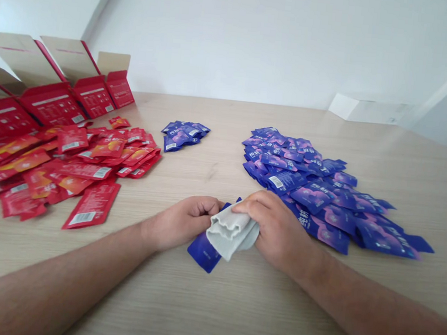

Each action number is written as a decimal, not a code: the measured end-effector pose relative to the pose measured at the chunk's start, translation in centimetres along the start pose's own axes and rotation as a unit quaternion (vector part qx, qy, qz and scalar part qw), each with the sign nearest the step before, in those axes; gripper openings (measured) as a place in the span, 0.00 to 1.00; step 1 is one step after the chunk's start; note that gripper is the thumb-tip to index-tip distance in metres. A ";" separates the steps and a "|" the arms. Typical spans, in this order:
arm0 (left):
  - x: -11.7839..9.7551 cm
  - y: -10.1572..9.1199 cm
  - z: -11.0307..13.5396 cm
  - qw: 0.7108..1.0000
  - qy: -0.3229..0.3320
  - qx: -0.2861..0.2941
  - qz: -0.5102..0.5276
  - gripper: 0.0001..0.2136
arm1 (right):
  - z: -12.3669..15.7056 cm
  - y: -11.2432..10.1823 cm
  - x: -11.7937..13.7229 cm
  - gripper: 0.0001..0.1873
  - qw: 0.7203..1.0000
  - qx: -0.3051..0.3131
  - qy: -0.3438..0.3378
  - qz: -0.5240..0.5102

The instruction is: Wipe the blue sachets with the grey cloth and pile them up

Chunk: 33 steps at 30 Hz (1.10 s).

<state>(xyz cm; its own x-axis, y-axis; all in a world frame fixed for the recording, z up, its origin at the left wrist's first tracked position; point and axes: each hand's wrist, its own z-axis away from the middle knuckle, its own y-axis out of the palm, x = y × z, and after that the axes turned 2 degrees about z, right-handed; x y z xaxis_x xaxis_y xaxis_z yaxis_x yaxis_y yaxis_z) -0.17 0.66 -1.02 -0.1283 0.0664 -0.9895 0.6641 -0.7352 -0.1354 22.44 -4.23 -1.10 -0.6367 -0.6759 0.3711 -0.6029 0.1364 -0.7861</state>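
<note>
My left hand (186, 222) grips a blue-purple sachet (203, 253) by its side, above the near middle of the table. A folded white cloth (228, 229) is bunched in my right hand (276, 229), its fingers closed around it. The cloth lies against the sachet and covers much of its face. Close to my right hand spreads a large pile of blue-purple sachets (312, 193). A smaller cluster of blue-purple sachets (185, 134) lies farther back, left of the middle.
Red and orange sachets (96, 202) are heaped on the left of the wooden table (196, 314). Behind them stand several red cartons (54, 104) with raised flaps. A white box (369, 109) sits at the back right, near the white wall.
</note>
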 end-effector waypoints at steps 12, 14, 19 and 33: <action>-0.5 0.1 0.1 0.999 -0.009 0.031 -0.030 0.08 | -0.3 -0.2 -0.6 0.14 1.000 -0.016 -0.007 -0.024; -0.5 0.1 0.1 0.999 0.001 0.032 -0.028 0.11 | -0.3 -0.2 -0.6 0.15 0.999 0.014 -0.029 -0.030; -0.6 0.2 0.2 0.999 -0.012 0.023 -0.044 0.08 | -0.3 -0.1 -1.0 0.16 0.999 -0.026 0.008 -0.044; -1.0 0.3 0.3 0.998 -0.012 0.039 -0.050 0.09 | -0.5 -0.3 -1.1 0.15 0.998 -0.004 -0.005 -0.068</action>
<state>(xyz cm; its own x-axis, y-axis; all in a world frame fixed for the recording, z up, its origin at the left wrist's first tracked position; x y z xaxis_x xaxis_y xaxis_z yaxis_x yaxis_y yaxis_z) 0.01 0.17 -0.06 -0.2103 0.1263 -0.9694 0.5886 -0.7754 -0.2287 23.11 -3.15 -1.08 -0.5436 -0.6953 0.4701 -0.6873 0.0473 -0.7248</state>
